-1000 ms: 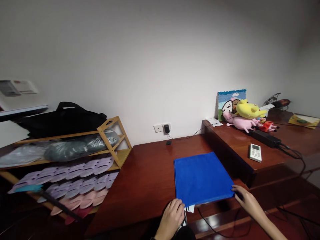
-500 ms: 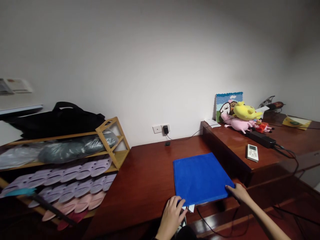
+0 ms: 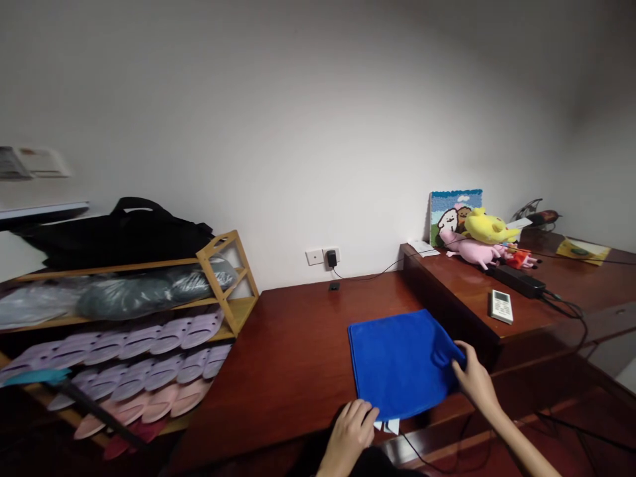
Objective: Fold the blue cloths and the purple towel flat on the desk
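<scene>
A folded blue cloth lies on the reddish-brown desk, with white tags poking out at its near edge. My right hand pinches its right near corner, which is lifted and makes the fabric crease and dip beside the fingers. At the left near corner, my left hand has its fingers curled on the cloth's edge; the thumb is mostly hidden.
On the higher desk section to the right are a white remote, a black power adapter, plush toys and a dog picture. A wooden rack with slippers stands left. A charger is plugged into the wall.
The cloth's right near corner has been raised by my right hand and now bends. The cloth's near edge has come slightly towards me. My left hand has shifted a little right with its corner.
</scene>
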`<state>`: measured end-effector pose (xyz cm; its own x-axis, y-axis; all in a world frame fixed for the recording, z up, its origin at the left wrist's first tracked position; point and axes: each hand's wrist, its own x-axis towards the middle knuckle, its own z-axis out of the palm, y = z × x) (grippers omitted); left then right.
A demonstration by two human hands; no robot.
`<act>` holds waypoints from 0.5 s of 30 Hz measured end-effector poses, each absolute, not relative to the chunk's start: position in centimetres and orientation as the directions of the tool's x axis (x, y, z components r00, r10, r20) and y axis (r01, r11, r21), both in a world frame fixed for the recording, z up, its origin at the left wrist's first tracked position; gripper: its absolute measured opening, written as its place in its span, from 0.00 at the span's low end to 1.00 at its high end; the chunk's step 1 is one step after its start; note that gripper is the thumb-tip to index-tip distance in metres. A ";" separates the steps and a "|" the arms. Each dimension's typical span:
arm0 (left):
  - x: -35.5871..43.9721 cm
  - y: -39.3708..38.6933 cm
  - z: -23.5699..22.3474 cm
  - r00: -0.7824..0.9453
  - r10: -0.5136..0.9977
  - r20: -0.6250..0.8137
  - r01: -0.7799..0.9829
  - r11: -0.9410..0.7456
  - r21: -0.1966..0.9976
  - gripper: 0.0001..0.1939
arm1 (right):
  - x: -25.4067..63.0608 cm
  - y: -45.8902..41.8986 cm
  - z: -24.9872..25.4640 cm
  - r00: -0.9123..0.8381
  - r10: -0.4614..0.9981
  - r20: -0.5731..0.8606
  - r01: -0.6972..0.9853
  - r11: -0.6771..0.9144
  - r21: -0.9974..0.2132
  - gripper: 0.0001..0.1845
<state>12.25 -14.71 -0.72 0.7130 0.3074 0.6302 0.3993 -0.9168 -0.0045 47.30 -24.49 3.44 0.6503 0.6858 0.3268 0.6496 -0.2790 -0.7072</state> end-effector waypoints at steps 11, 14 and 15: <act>11.4 -14.6 -1.1 0.682 0.305 0.665 0.375 -0.926 0.041 0.24 | 34.9 -22.7 1.8 -0.102 0.881 0.462 0.960 0.208 -0.186 0.37; 11.1 -14.6 -0.9 0.674 0.316 0.668 0.366 -0.928 0.070 0.23 | 35.4 -23.8 1.8 -0.076 0.894 0.442 0.951 0.198 -0.238 0.31; 11.1 -14.5 -1.0 0.670 0.319 0.671 0.365 -0.928 0.077 0.23 | 35.7 -24.3 1.8 -0.081 0.900 0.429 0.952 0.197 -0.234 0.29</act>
<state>11.11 -14.55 -1.01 0.6697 0.3190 0.6707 0.3645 -0.9280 0.0774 35.75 -24.25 1.81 -0.0813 0.8998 0.4287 0.9520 0.1974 -0.2339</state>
